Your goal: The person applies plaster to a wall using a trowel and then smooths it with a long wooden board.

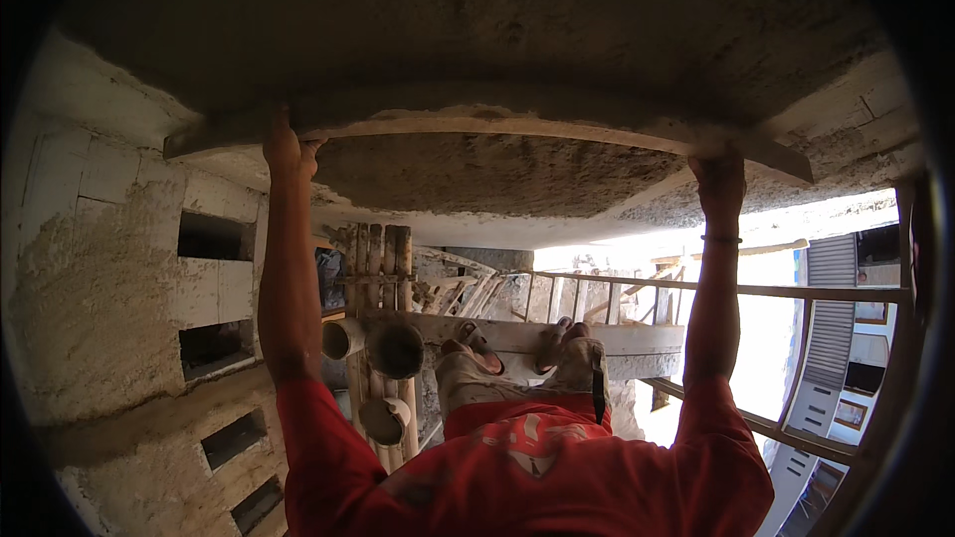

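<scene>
A long plasterer's straightedge [477, 123] spans the view from side to side, bowed by the lens. It lies against a wall of dark, wet-looking plaster [497, 20]. My left hand [288, 147] grips it near its left end, thumb along the near edge. Toward the right end my right hand [718, 174] is closed round it, its fingers partly hidden. Both arms are stretched out. On the near side of the straightedge, a patch of rough plaster [477, 174] shows, with a ragged lower border.
My feet [512, 346] stand on a wooden plank [637, 340]. Buckets [396, 350] and wooden poles [376, 249] are beside it at left. A block wall [109, 268] with rectangular holes rises at left. Railings [736, 290] and a bright drop lie at right.
</scene>
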A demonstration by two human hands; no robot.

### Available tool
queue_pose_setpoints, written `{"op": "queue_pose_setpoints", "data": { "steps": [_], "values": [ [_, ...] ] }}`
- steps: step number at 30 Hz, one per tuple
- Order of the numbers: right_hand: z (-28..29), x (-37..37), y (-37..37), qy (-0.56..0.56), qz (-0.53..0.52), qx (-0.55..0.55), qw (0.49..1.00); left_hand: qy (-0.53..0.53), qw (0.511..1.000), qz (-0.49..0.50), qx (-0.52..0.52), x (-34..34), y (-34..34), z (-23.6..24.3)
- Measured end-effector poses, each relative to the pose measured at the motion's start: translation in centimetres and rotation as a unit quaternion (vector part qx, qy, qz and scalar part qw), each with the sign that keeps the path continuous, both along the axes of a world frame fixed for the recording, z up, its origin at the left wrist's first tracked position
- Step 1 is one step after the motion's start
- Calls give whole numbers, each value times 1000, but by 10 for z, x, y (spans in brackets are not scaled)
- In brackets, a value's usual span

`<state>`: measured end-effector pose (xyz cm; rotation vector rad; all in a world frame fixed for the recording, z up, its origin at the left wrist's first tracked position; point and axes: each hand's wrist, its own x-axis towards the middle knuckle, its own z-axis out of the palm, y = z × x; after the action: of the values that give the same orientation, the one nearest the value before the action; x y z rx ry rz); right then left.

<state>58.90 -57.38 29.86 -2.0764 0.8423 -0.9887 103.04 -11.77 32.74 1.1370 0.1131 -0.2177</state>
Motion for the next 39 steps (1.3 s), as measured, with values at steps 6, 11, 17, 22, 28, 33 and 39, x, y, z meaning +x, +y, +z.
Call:
{"op": "queue_pose_setpoints", "data": {
  "steps": [6,11,17,22,28,33,39],
  "values": [
    [-153,-4,10,176,-76,-81,978,41,999,-23,10,-1,-11,-179],
    [-323,6,14,190,-45,-24,980,57,998,-23,29,3,11,-327],
    [-512,8,17,171,-120,-8,978,68,997,-13,36,-2,3,-484],
    [-632,11,23,129,-118,-33,984,57,996,-38,48,6,7,-606],
    [-758,12,17,-186,-61,338,920,65,995,-41,66,2,2,-738],
    [-838,6,10,-131,-49,303,943,53,996,-18,75,-11,-7,-791],
    [-912,13,20,6,-33,291,956,48,994,-41,85,-6,14,-824]
  ]
}}
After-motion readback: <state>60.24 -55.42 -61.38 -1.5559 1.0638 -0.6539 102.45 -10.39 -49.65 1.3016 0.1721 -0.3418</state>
